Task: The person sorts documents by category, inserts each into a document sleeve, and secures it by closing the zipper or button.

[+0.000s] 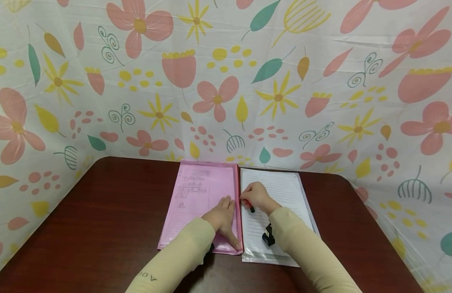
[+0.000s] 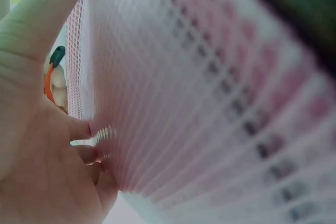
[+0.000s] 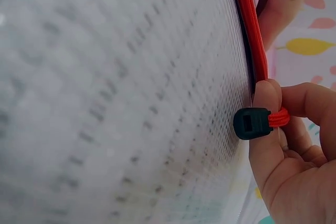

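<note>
A pink mesh zip pouch (image 1: 196, 203) with printed sheets inside lies on the table, its red zipper edge (image 3: 249, 19) facing right. My left hand (image 1: 223, 219) rests flat on its right side, thumb spread toward the near corner. In the left wrist view, the palm and fingers (image 2: 86, 153) lie against the mesh. With thumb and finger, my right hand (image 1: 258, 196) pinches the zipper pull (image 3: 251, 123), a red cord with a black end, at the pouch's edge. Below that hand is a clear mesh pouch (image 1: 271, 179) holding white printed paper.
The dark brown table (image 1: 112, 219) extends to both sides of the pouches. Behind it hangs a flower-patterned cloth (image 1: 226, 57), which meets the back edge. A black wrist camera (image 1: 268, 235) sits at the right sleeve (image 1: 303, 240).
</note>
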`<action>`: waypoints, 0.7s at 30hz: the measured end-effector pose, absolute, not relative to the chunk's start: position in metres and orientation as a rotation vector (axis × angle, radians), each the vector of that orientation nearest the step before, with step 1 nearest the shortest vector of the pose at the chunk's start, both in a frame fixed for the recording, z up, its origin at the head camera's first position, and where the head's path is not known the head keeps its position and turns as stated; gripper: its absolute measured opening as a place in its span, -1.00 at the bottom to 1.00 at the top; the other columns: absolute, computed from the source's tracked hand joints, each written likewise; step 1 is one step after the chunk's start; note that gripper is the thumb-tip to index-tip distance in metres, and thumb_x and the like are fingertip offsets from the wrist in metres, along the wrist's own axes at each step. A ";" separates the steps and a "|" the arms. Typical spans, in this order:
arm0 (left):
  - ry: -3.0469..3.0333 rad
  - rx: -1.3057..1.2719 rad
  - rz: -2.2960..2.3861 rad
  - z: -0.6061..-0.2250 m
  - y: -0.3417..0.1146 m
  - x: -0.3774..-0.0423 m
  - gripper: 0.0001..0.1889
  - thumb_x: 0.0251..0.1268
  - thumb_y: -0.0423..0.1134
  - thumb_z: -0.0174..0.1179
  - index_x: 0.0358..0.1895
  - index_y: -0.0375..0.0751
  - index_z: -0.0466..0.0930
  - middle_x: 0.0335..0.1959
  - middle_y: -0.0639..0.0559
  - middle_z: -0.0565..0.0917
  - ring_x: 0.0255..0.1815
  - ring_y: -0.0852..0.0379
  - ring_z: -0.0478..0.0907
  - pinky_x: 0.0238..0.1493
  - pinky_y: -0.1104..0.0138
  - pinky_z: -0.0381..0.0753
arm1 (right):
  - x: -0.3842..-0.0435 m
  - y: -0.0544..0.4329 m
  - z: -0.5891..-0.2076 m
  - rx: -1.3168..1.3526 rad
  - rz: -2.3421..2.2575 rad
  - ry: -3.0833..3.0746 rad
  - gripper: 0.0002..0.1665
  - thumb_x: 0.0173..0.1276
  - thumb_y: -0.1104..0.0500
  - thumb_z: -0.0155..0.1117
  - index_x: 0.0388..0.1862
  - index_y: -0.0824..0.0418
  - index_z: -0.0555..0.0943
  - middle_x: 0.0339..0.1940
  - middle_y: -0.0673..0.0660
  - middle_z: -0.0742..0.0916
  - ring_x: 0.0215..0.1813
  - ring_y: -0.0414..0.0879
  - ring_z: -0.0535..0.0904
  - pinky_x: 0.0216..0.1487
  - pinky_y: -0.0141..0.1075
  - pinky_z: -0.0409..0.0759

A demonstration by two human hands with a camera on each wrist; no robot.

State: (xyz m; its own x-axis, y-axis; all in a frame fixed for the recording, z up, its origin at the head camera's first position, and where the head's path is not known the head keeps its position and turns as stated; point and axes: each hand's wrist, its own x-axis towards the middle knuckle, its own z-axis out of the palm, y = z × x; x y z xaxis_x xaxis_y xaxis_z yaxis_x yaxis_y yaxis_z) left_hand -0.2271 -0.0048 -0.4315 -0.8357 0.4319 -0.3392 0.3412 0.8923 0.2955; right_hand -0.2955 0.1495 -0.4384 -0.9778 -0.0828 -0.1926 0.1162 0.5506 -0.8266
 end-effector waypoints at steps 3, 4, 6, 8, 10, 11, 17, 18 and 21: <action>2.654 0.562 0.306 -0.430 -0.004 -0.227 0.53 -0.65 0.36 0.52 0.51 -0.26 -0.18 0.54 -0.22 -0.17 0.56 -0.10 -0.23 0.49 0.20 0.00 | -0.298 0.150 -0.438 0.043 -1.396 2.573 -0.90 0.19 0.37 0.26 -0.49 0.40 0.64 -0.68 0.14 0.68 -0.68 -0.18 0.57 -0.57 -0.37 0.57; 2.654 0.562 0.299 -0.430 -0.004 -0.227 0.53 -0.65 0.37 0.51 0.51 -0.25 -0.18 0.54 -0.22 -0.17 0.56 -0.10 -0.23 0.49 0.20 0.00 | -0.299 0.149 -0.438 0.046 -1.399 2.568 -0.90 0.19 0.36 0.26 -0.49 0.40 0.64 -0.68 0.14 0.68 -0.68 -0.18 0.57 -0.57 -0.38 0.56; 2.653 0.567 0.275 -0.429 -0.004 -0.227 0.54 -0.65 0.39 0.50 0.51 -0.25 -0.18 0.54 -0.23 -0.18 0.56 -0.11 -0.23 0.49 0.20 0.00 | -0.301 0.149 -0.438 0.045 -1.402 2.567 -0.89 0.19 0.36 0.26 -0.49 0.40 0.63 -0.69 0.12 0.68 -0.68 -0.19 0.56 -0.58 -0.39 0.54; 2.653 0.573 0.246 -0.428 -0.004 -0.226 0.54 -0.66 0.40 0.49 0.51 -0.25 -0.19 0.54 -0.23 -0.19 0.56 -0.12 -0.24 0.49 0.20 -0.01 | -0.302 0.148 -0.438 0.042 -1.408 2.569 -0.89 0.19 0.36 0.25 -0.50 0.40 0.63 -0.70 0.11 0.67 -0.68 -0.20 0.55 -0.59 -0.41 0.53; 2.649 0.572 0.221 -0.427 -0.004 -0.225 0.56 -0.68 0.42 0.47 0.51 -0.24 -0.20 0.54 -0.23 -0.20 0.56 -0.12 -0.24 0.49 0.19 -0.02 | -0.303 0.147 -0.437 0.044 -1.418 2.568 -0.89 0.19 0.36 0.25 -0.49 0.40 0.63 -0.71 0.10 0.67 -0.69 -0.20 0.55 -0.60 -0.42 0.52; 2.646 0.571 0.212 -0.427 -0.004 -0.225 0.56 -0.69 0.43 0.47 0.51 -0.24 -0.21 0.54 -0.22 -0.20 0.56 -0.12 -0.25 0.49 0.19 -0.02 | -0.304 0.147 -0.437 0.048 -1.424 2.567 -0.89 0.19 0.36 0.25 -0.49 0.40 0.63 -0.72 0.09 0.66 -0.69 -0.21 0.55 -0.60 -0.42 0.52; 2.635 0.572 0.214 -0.429 -0.004 -0.218 0.58 -0.73 0.43 0.47 0.51 -0.24 -0.20 0.54 -0.23 -0.19 0.55 -0.13 -0.23 0.49 0.17 0.01 | -0.305 0.145 -0.438 0.084 -1.449 2.561 -0.92 0.18 0.38 0.25 -0.47 0.42 0.61 -0.71 0.08 0.66 -0.69 -0.21 0.56 -0.57 -0.39 0.57; 2.635 0.570 0.217 -0.429 -0.004 -0.217 0.58 -0.74 0.43 0.47 0.51 -0.24 -0.20 0.54 -0.23 -0.19 0.55 -0.13 -0.23 0.49 0.17 0.01 | -0.305 0.145 -0.437 0.086 -1.449 2.563 -0.92 0.18 0.38 0.25 -0.47 0.41 0.61 -0.70 0.08 0.66 -0.68 -0.21 0.56 -0.57 -0.39 0.58; 2.639 0.560 0.216 -0.427 -0.004 -0.212 0.58 -0.77 0.43 0.47 0.51 -0.22 -0.18 0.54 -0.22 -0.18 0.55 -0.13 -0.21 0.48 0.16 0.02 | -0.305 0.145 -0.436 0.089 -1.456 2.565 -0.91 0.18 0.38 0.24 -0.47 0.41 0.61 -0.69 0.10 0.66 -0.67 -0.21 0.56 -0.56 -0.38 0.58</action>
